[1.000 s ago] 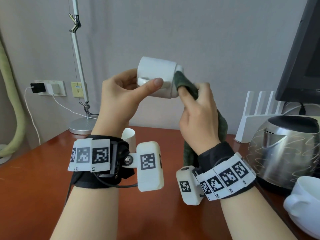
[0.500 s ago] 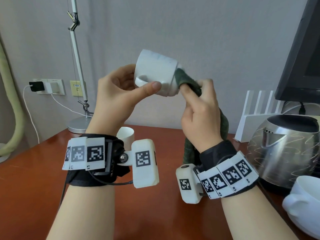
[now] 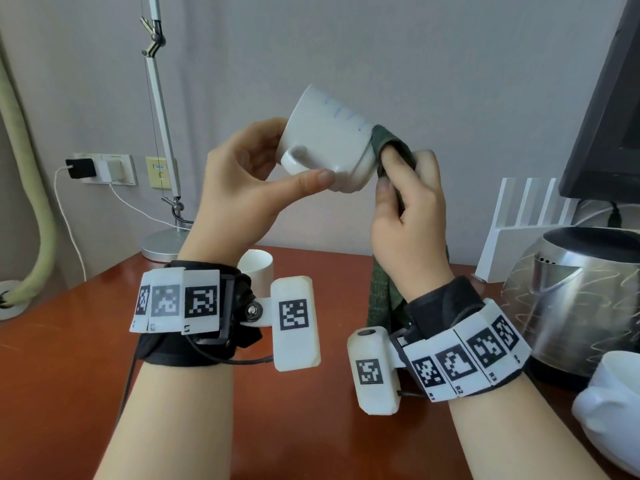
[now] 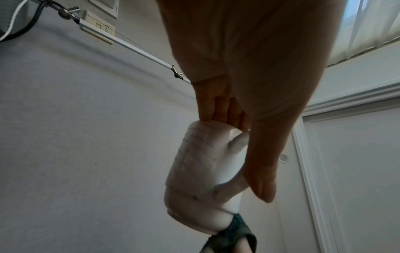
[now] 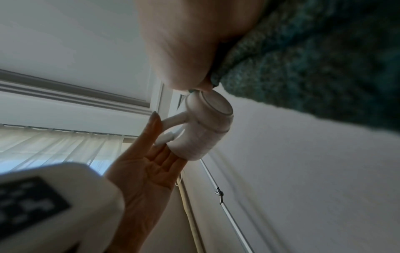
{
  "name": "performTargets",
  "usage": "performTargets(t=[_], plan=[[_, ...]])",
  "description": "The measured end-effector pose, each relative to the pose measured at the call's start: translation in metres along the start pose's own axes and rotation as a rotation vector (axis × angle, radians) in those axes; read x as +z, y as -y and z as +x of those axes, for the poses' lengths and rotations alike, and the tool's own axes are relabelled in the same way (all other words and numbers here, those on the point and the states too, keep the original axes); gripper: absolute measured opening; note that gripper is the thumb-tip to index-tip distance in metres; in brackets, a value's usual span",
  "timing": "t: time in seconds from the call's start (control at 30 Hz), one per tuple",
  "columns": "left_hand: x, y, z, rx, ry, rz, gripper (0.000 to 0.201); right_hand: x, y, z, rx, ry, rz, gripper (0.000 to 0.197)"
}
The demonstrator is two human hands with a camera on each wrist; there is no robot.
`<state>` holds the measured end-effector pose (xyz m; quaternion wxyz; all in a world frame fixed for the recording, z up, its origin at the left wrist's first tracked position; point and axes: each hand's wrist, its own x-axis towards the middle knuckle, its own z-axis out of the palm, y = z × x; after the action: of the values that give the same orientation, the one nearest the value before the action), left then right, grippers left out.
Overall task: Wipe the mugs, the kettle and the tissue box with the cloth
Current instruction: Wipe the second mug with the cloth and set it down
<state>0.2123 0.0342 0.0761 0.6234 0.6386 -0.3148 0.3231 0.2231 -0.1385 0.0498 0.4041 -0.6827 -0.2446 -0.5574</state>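
Soft daylight, sharp head view, dim and blurred wrist views.

The head view is evenly lit and crisp, with sheen on the worktop (image 3: pixel 329 271) and bright reflections on the kettle (image 3: pixel 568 299); straight lines bow near its edges. In both wrist views the hands (image 4: pixel 249 68) sit backlit and dark against a glowing curtain (image 5: pixel 54 145), the cloth (image 5: pixel 314 59) is out of focus close to the lens, and the mug (image 5: pixel 201 130) is slightly soft.

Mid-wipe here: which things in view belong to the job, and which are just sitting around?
Job: mug held by left hand; cloth in right hand; kettle; second mug; small cup.
Bystanders: lamp; monitor; white rack; wall charger.
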Motion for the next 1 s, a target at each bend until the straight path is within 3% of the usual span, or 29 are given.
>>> performTargets(t=[0.13, 0.2, 0.27, 0.33, 0.4, 0.47, 0.5, 0.63, 0.8, 0.9, 1.0], plan=[[-0.002, 0.0, -0.001, -0.009, -0.048, -0.057, 0.058, -0.004, -0.003, -0.001, -0.093, 0.0, -0.03, 0.033], [-0.002, 0.001, -0.001, -0.019, -0.059, -0.087, 0.058, -0.01, -0.005, 0.0, -0.031, -0.062, -0.056, 0.029], [-0.003, 0.003, -0.001, -0.02, -0.054, -0.114, 0.052, -0.015, -0.003, 0.003, 0.19, -0.087, 0.069, 0.025], [-0.004, 0.003, -0.001, -0.021, -0.035, -0.126, 0.048, -0.018, 0.005, 0.01, 0.458, -0.022, 0.292, 0.022], [-0.004, 0.001, -0.002, -0.017, -0.009, -0.12, 0.05, -0.021, 0.005, 0.014, 0.59, 0.096, 0.384, 0.036], [-0.003, 0.0, -0.002, -0.013, 0.025, -0.11, 0.052, -0.021, 0.006, 0.016, 0.576, 0.226, 0.388, 0.057], [-0.002, -0.001, -0.002, -0.011, 0.045, -0.106, 0.053, -0.021, 0.008, 0.015, 0.56, 0.274, 0.392, 0.059], [-0.003, -0.003, -0.002, 0.006, 0.174, -0.08, 0.057, -0.023, 0.015, 0.014, 0.539, 0.359, 0.502, 0.032], [-0.008, -0.007, 0.0, 0.043, 0.367, 0.008, 0.06, -0.028, 0.015, 0.015, 0.531, 0.45, 0.494, 0.027], [-0.013, -0.007, 0.003, 0.171, 0.403, 0.277, 0.06, -0.03, 0.014, 0.015, 0.562, 0.406, 0.459, 0.029], [-0.007, -0.01, 0.005, 0.261, 0.326, 0.463, 0.062, -0.026, 0.01, 0.012, 0.564, 0.276, 0.407, 0.029]])
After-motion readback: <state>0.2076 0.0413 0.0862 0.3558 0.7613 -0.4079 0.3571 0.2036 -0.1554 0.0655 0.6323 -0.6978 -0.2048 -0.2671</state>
